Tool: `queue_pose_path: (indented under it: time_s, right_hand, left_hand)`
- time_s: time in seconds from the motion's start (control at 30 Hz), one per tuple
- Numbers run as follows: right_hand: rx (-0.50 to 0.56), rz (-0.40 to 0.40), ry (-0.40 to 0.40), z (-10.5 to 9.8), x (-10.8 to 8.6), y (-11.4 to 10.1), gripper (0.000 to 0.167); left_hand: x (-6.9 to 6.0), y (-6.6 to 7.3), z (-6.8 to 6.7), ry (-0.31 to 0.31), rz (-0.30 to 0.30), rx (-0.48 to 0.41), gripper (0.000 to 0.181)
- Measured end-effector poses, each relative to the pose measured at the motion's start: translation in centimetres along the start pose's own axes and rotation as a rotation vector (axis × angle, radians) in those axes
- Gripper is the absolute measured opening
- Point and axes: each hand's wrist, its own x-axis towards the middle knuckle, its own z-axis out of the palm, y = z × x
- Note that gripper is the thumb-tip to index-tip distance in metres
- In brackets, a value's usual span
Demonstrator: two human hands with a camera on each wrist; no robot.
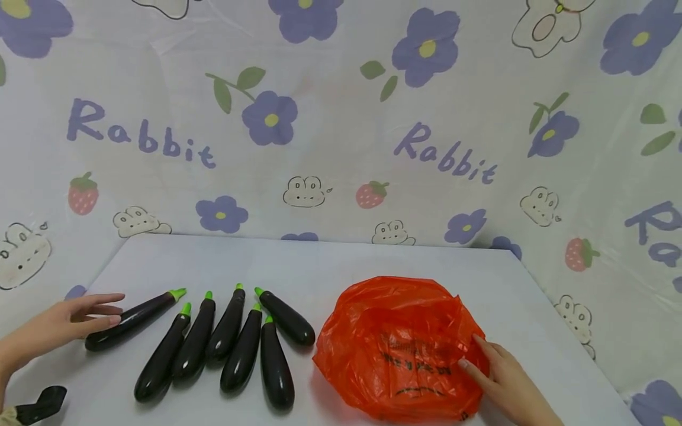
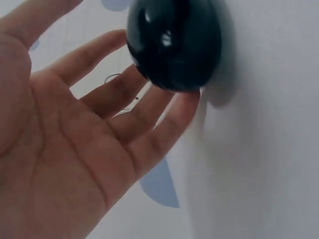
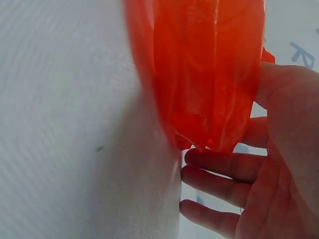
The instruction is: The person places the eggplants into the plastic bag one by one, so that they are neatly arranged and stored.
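My left hand (image 1: pixel 71 322) is at the leftmost eggplant (image 1: pixel 133 322), a glossy black one with a green stem end. In the left wrist view, its fingers (image 2: pixel 149 117) reach along one side of that eggplant (image 2: pixel 174 45), touching it lightly, and the thumb stands apart. A crumpled red plastic bag (image 1: pixel 405 349) with dark print sits at the right. My right hand (image 1: pixel 508 378) pinches the bag's right side between thumb and forefinger. The other fingers (image 3: pixel 224 186) extend beneath the bag (image 3: pixel 204 74) in the right wrist view.
Several more eggplants (image 1: pixel 242 355) lie side by side between the left hand and the bag, stems pointing away. All rest on a white table (image 1: pixel 319 260). A patterned cloth (image 1: pixel 341 148) hangs behind it. A black strap end (image 1: pixel 45 405) shows at the lower left.
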Motion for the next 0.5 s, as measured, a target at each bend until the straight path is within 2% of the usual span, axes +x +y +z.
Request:
queue_pose_path:
  time_s: [0.1, 0.2, 0.3, 0.5]
  right_hand:
    - [0.002, 0.011, -0.008, 0.02, -0.06, -0.01, 0.098]
    - [-0.001, 0.015, -0.009, 0.01, -0.09, 0.07, 0.098]
    - [-0.003, 0.009, -0.006, 0.05, -0.09, 0.18, 0.098]
    - [-0.008, -0.020, 0.011, 0.15, -0.03, 0.14, 0.096]
  left_hand:
    - [0.10, -0.40, -0.04, -0.056, -0.018, -0.066, 0.071]
    - [0.18, -0.56, 0.01, -0.077, 0.016, -0.119, 0.069]
    - [0.13, -0.60, 0.21, -0.088, 0.032, -0.124, 0.067]
    - [0.06, -0.61, 0.42, -0.122, -0.009, -0.134, 0.065]
